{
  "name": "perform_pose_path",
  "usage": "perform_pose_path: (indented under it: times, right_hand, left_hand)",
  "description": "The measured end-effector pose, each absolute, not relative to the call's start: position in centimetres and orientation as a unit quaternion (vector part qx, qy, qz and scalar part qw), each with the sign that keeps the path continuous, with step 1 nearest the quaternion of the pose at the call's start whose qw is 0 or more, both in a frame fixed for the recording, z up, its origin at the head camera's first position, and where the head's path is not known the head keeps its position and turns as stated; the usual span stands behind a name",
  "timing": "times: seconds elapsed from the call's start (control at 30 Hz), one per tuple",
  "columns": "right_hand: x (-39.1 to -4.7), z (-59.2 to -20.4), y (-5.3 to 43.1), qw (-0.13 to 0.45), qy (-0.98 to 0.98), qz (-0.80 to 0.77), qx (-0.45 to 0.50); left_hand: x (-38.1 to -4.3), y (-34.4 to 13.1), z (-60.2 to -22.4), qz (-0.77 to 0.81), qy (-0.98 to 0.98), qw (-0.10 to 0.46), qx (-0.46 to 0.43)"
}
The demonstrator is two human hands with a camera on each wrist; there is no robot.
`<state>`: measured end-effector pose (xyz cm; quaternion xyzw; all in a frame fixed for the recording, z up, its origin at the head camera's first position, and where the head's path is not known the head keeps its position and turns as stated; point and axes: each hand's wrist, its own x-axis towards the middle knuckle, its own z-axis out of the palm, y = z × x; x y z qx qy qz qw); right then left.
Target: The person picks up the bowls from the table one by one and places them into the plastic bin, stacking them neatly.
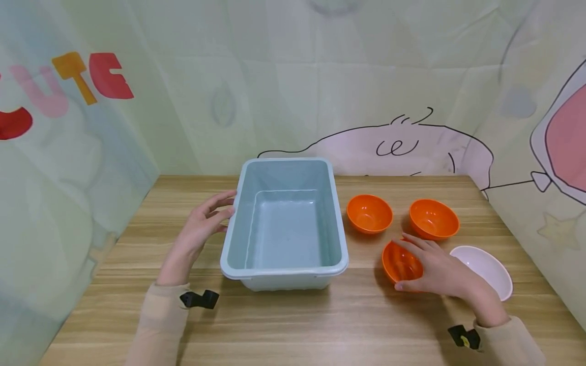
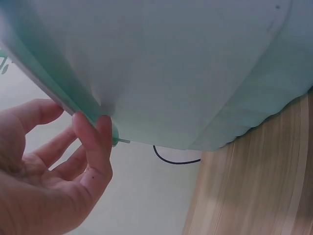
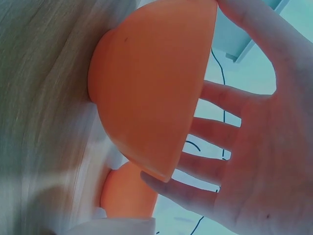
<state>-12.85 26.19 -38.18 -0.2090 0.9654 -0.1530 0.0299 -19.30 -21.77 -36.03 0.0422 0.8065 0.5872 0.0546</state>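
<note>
My left hand (image 1: 203, 221) is at the left side of a pale blue-green plastic basin (image 1: 340, 231). In the left wrist view its bent fingertips pinch the basin's rim (image 2: 36, 73). My right hand (image 1: 441, 269) spans the nearest orange bowl (image 1: 397, 262) from above. Thumb and fingers grip opposite sides of that bowl's rim; in the right wrist view the little finger curls outside the edge while other fingertips are hidden behind the bowl's wall (image 3: 151, 88). The bowl stands upright, close over the wood.
Two more orange bowls, one beside the basin (image 1: 369, 214) and one farther right (image 1: 433, 219), stand behind the held bowl. A white oval dish (image 1: 490, 272) lies right of my right hand. The wooden table (image 1: 293, 330) meets a printed cloth backdrop (image 1: 284, 101).
</note>
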Motion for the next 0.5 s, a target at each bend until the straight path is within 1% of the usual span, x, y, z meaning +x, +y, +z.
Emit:
perform_pose_path:
  times: [0.5]
  right_hand:
    - [-12.87,-38.38,26.37,0.034,0.967,-0.15,-0.205]
  left_hand:
    - [-18.97,-21.35,-36.07,0.597,0.8,0.042,0.046]
